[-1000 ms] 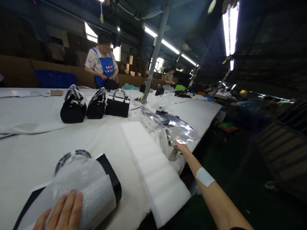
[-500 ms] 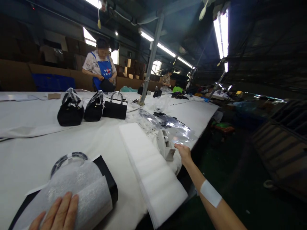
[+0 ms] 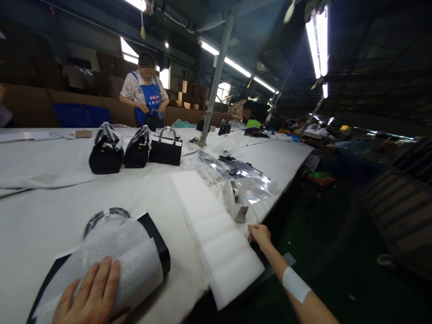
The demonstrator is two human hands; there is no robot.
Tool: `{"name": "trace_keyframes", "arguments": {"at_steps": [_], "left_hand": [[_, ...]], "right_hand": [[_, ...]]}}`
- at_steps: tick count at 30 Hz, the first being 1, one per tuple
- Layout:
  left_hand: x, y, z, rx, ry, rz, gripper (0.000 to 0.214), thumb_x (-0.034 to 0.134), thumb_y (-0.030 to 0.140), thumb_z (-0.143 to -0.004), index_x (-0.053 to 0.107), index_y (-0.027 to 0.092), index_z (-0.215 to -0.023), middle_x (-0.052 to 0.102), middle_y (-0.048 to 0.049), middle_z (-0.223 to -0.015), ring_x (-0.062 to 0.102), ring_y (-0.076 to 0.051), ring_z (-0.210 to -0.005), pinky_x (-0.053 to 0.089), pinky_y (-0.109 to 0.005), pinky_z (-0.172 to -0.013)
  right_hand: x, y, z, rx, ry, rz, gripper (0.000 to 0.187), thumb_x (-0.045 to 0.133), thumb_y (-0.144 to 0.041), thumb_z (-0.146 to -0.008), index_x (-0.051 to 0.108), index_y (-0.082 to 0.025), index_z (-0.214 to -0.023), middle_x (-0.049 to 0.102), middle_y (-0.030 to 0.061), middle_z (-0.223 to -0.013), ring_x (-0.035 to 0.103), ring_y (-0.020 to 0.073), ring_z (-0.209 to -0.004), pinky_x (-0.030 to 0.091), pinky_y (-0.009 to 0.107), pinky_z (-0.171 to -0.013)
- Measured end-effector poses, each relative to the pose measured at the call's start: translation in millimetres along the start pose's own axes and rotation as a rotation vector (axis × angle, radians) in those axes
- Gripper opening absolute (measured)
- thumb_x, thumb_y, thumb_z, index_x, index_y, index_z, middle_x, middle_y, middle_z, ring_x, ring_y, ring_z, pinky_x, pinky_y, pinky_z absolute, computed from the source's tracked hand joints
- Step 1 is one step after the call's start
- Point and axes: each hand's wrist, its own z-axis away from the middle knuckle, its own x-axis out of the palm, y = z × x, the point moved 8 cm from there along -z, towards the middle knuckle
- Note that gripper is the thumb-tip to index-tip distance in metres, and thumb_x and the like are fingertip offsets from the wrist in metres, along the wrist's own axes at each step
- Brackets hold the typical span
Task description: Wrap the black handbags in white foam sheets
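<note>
My left hand point(image 3: 92, 290) lies with fingers stretched out on a white foam sheet point(image 3: 135, 256), pressing it against a black handbag point(image 3: 157, 243). The handbag lies on its side, its wrapped handle point(image 3: 104, 216) showing above the sheet. At the table's right edge my right hand point(image 3: 259, 235) is closed in a pinch; what its fingertips hold, if anything, is too small to make out. Just beyond that hand stands a grey-white tape dispenser point(image 3: 234, 202). Between the two hands lies a stack of white foam sheets point(image 3: 216, 238). A pale patch point(image 3: 296, 285) is on my right forearm.
Several black handbags point(image 3: 106, 155) stand farther back on the white-covered table point(image 3: 145, 191). Clear plastic bags point(image 3: 253, 180) lie past the dispenser, near a metal post point(image 3: 218, 76). Across the table a person in a blue apron point(image 3: 151, 96) handles a dark bag. Slatted crates point(image 3: 398, 198) stand at right.
My right hand has moved down, away from the tape dispenser toward me, its fingers more closed. My left hand stays on the foam-covered handbag. The view has shifted slightly.
</note>
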Motion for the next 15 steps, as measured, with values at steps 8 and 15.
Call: {"name": "trace_keyframes", "arguments": {"at_steps": [8, 15], "left_hand": [[-23.1, 22.3, -28.1, -0.042, -0.277, -0.325, 0.081, 0.071, 0.038, -0.066, 0.043, 0.011, -0.137, 0.040, -0.0225, -0.145, 0.039, -0.040, -0.132, 0.031, -0.057, -0.106], [-31.7, 26.0, -33.5, -0.074, -0.314, -0.264, 0.088, 0.075, 0.038, -0.063, 0.039, 0.012, -0.139, 0.040, -0.0240, -0.145, 0.039, -0.040, -0.132, 0.031, -0.058, -0.107]], "right_hand": [[25.9, -136.8, 16.7, -0.492, -0.239, 0.234, 0.024, 0.054, -0.040, -0.082, 0.069, -0.022, -0.076, 0.070, 0.0037, -0.072, 0.064, 0.0223, -0.068, 0.046, 0.031, -0.062], [49.7, -360.4, 182.1, -1.276, -1.171, 0.004, 0.020, 0.055, -0.029, -0.092, 0.072, -0.018, -0.091, 0.070, 0.0030, -0.083, 0.065, 0.0113, -0.075, 0.047, 0.018, -0.069]]}}
